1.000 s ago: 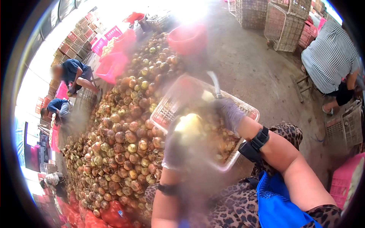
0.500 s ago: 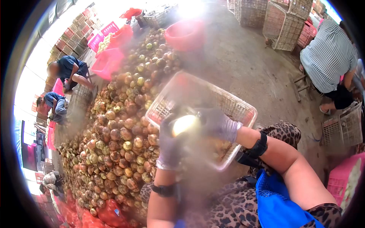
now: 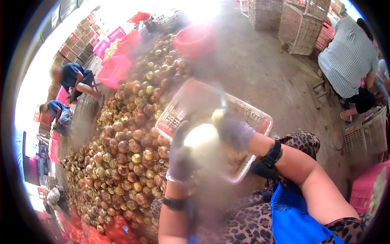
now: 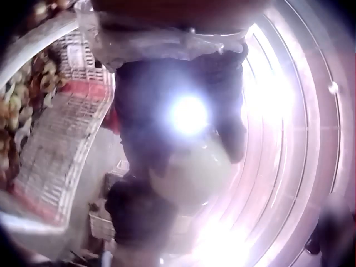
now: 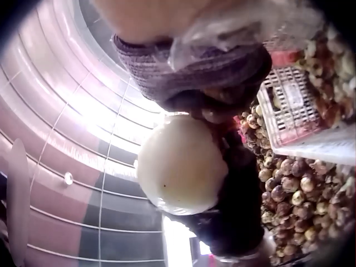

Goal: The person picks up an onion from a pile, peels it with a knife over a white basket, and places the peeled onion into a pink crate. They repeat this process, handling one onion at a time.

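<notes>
Both hands wear purple-grey gloves with clear plastic cuffs, held close together over a white plastic basket (image 3: 252, 110) in the head view. My left hand (image 3: 178, 158) grips a peeled white onion (image 3: 202, 137). Beside it, my right hand (image 3: 237, 132) holds a knife (image 3: 224, 100), its blade pointing away and blurred in the glare. A small pale piece (image 3: 219, 116) shows at the right fingers. The right wrist view shows the onion's smooth, bare side (image 5: 181, 167), with the right fingers just above it. Onion skins lie in the basket, partly hidden by the hands.
A big heap of unpeeled onions (image 3: 122, 150) spreads on the left, with red net bags (image 3: 120, 232) at its near edge. Pink tubs (image 3: 195, 40) stand behind it. Seated people (image 3: 75, 79) work at left and right, and stacked crates (image 3: 298, 30) stand at the back right.
The right hand closed in on the onion, then drew slightly back; the knife blade, hidden half a second ago, shows again. The left hand keeps hold of the onion, which shows more white now.
</notes>
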The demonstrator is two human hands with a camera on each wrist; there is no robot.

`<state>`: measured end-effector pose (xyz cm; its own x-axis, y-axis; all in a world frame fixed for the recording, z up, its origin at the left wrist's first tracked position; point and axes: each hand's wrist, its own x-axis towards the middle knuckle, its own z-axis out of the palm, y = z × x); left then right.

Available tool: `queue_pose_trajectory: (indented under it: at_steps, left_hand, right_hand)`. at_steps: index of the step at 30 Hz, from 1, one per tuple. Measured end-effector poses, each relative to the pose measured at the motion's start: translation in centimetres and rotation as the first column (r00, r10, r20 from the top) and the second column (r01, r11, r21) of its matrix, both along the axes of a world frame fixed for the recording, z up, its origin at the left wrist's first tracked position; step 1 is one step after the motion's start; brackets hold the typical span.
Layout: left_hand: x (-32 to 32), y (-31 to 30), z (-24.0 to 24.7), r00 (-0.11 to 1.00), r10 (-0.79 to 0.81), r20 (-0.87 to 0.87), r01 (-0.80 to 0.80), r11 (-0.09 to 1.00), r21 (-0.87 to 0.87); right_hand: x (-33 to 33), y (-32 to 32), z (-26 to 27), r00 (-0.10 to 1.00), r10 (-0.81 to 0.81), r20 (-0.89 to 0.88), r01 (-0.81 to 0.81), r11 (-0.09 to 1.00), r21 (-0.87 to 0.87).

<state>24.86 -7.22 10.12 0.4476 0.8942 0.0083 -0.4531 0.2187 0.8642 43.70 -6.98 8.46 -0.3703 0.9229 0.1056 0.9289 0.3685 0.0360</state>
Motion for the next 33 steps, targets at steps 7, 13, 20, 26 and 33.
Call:
queue_pose_trajectory:
  at_steps: [7,13,20,26,33]
  left_hand:
    - [-0.8,0.9,-3.6,0.999,0.020,-0.030,-0.023,0.996,-0.081]
    - [-1.2,0.8,-0.7,0.998,0.014,0.055,-0.018,0.997,0.081]
    - [0.0,1.1,-2.7,0.900,0.223,-0.374,-0.135,0.960,0.247]
    - [0.3,1.1,-3.2,0.833,0.306,-0.461,-0.084,0.893,0.442]
    - [-1.0,1.6,-2.9,0.873,0.190,-0.448,-0.016,0.932,0.363]
  right_hand:
    - [-0.5,0.9,-4.1,0.116,-0.348,-0.930,-0.048,0.933,-0.356]
    - [0.4,0.0,2.4,0.599,-0.382,-0.704,0.191,0.921,-0.338]
    - [0.0,-1.0,-0.4,0.364,-0.193,-0.911,-0.177,0.946,-0.271]
    - [-1.1,-1.4,-1.0,0.288,-0.170,-0.942,-0.159,0.962,-0.223]
    - [-0.4,-2.0,-0.8,-0.225,-0.452,-0.863,-0.369,0.859,-0.353]
